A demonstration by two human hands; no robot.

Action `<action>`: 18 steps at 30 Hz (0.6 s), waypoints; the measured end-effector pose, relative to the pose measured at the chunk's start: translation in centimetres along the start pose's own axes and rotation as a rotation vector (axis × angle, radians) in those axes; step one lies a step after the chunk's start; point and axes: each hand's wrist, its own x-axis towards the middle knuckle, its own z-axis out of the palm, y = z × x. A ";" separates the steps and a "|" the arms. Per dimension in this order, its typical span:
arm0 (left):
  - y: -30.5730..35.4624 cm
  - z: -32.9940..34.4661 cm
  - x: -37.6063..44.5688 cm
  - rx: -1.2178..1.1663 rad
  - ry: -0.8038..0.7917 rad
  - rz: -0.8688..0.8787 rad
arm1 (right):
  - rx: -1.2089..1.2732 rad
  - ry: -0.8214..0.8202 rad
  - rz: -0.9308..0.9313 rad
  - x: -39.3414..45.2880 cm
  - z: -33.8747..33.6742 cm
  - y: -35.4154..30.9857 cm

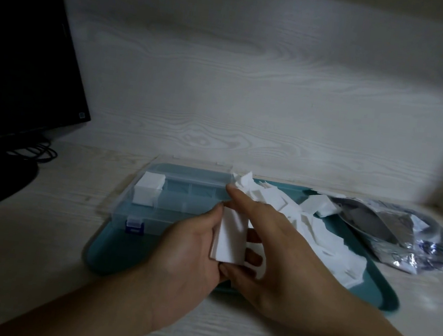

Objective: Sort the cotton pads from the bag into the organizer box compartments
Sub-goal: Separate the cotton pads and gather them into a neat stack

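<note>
Fingers of the left hand curl around a small stack of white cotton pads, thumb on the near face and fingertips showing past its right edge. Just right of it, the right hand touches the same stack, index finger stretched up toward the frame's center and thumb beneath the stack's lower edge; how tightly it pinches is unclear. Both hands sit at center frame above a teal tray. On the tray's left half lies a clear organizer box with a blue latch; 1 compartment at its upper left corner holds a block of white pads, and the others look empty. Loose cotton pads are scattered in a pile across the tray's right half. At the right edge of the frame, a crumpled silvery bag lies on the pale wood-grain desk, touching the tray's rim. A dark monitor fills the upper left.
</note>
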 end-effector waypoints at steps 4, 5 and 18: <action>0.1 0.1 -0.2 0.029 -0.033 0.021 | 0.017 0.005 0.002 0.0 0.1 0.0; 0.1 0.0 -0.2 0.056 -0.051 0.026 | 0.037 0.007 0.005 0.0 0.2 0.0; -1.0 -1.1 0.5 0.335 0.100 0.106 | 0.049 -0.001 -0.048 0.0 0.4 -0.6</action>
